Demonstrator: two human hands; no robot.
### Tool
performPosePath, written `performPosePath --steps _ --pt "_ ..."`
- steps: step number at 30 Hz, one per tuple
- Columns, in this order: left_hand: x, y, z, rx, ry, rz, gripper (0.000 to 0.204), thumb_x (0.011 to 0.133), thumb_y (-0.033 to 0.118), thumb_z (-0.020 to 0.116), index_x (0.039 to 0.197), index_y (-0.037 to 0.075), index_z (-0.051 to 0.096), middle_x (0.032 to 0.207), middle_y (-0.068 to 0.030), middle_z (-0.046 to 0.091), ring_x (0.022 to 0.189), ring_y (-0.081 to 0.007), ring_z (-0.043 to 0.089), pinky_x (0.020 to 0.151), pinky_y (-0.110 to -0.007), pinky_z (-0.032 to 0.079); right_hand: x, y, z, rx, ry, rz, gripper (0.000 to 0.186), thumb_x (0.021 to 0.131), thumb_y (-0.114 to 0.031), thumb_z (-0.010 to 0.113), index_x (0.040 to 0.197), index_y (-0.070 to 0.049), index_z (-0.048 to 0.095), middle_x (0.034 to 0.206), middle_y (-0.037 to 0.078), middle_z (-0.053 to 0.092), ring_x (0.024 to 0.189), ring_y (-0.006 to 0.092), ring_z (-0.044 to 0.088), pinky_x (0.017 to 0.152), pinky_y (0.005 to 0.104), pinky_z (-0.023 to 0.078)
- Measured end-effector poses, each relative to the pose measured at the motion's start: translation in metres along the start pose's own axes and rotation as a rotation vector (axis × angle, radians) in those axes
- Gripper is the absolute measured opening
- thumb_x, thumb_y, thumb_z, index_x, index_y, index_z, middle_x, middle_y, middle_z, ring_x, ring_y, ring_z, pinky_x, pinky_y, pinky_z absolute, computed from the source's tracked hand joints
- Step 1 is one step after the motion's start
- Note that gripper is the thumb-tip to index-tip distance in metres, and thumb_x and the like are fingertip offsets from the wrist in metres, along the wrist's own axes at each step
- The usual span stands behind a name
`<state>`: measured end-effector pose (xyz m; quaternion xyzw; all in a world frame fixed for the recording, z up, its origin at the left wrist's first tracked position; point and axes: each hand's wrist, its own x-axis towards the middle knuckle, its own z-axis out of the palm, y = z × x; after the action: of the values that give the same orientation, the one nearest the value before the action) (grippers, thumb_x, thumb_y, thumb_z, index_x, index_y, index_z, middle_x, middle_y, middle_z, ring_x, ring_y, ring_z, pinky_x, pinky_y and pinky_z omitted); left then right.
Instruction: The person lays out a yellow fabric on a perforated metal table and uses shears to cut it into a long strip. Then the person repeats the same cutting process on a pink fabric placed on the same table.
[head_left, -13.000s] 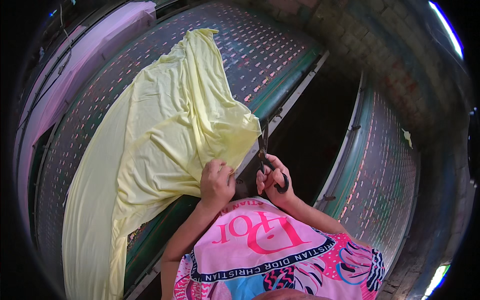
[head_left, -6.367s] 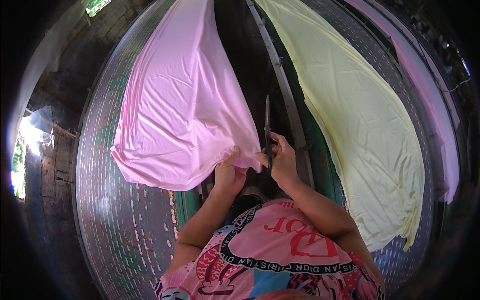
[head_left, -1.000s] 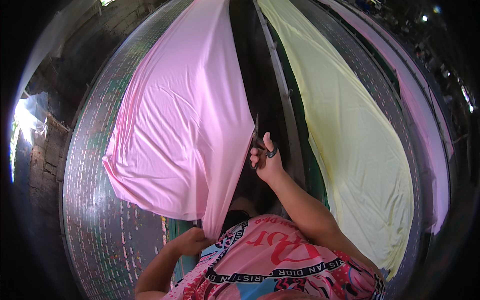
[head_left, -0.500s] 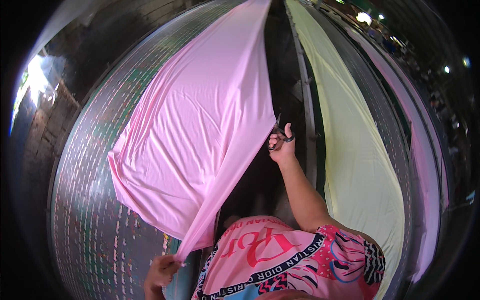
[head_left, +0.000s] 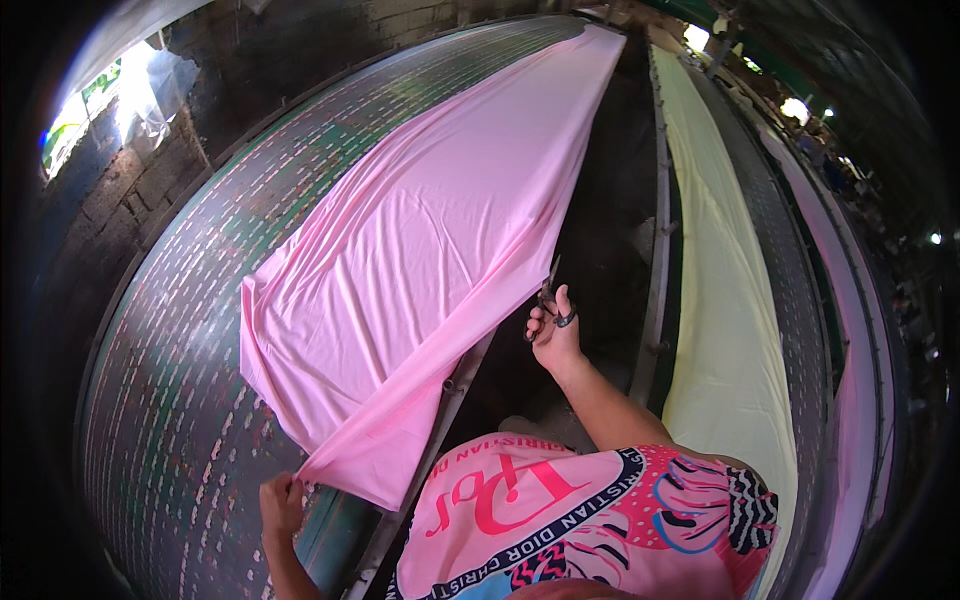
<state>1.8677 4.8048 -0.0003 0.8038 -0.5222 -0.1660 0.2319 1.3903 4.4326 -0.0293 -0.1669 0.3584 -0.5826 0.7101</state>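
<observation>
A long sheet of pink fabric [head_left: 430, 240] lies along the table on my left, creased, its right edge slack over the table side. My left hand [head_left: 281, 503] pinches a gathered corner of that fabric near the lower left. In my right hand [head_left: 555, 335] are dark-handled scissors [head_left: 545, 305], my fingers through the loops and the thumb raised. Their blades point away from me, slightly apart, close beside the fabric's right edge; whether they touch it I cannot tell.
The long dark table [head_left: 190, 390] under the fabric carries rows of pale marks. Across a dark aisle, a second long table holds yellow fabric [head_left: 730, 330], with more pink fabric [head_left: 850, 400] beyond. A block wall [head_left: 130, 190] and a bright opening stand at the far left.
My left hand has moved left and slightly up, drawing the fabric corner with it over the table. The view has shifted, and the scissors sit a little lower and further left.
</observation>
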Motion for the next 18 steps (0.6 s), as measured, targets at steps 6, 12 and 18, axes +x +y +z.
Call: performPosePath --steps 6,12,18 --pt "0.074 0.062 0.046 0.446 0.375 0.129 0.029 0.088 0.003 0.062 0.116 0.002 0.067 0.113 -0.0195 0.067 0.091 -0.0414 0.068 0.08 -0.054 0.055 -0.018 0.001 -0.007 0.0 -0.096 0.09 0.037 0.104 -0.055 0.066 0.11 -0.018 0.064 0.077 0.002 0.064 0.064 0.0178 0.063 0.059 0.0342 0.051" --pt "0.151 0.295 0.155 -0.16 0.178 0.771 0.056 0.078 -0.004 0.074 0.132 0.001 0.064 0.125 -0.0231 0.065 0.114 -0.0444 0.064 0.099 -0.05 0.053 -0.024 -0.02 -0.029 0.027 -0.106 0.113 0.042 0.104 -0.057 0.064 0.122 -0.019 0.064 0.079 0.001 0.065 0.065 0.0179 0.062 0.063 0.0359 0.051" --pt "0.22 0.419 0.277 0.13 0.032 0.891 0.055 0.087 0.014 0.077 0.138 0.005 0.057 0.128 -0.0185 0.064 0.119 -0.0379 0.065 0.097 -0.048 0.055 -0.025 -0.017 -0.043 0.056 -0.085 0.163 0.048 0.101 -0.06 0.067 0.12 -0.017 0.06 0.08 0.002 0.065 0.066 0.0188 0.063 0.063 0.0366 0.052"
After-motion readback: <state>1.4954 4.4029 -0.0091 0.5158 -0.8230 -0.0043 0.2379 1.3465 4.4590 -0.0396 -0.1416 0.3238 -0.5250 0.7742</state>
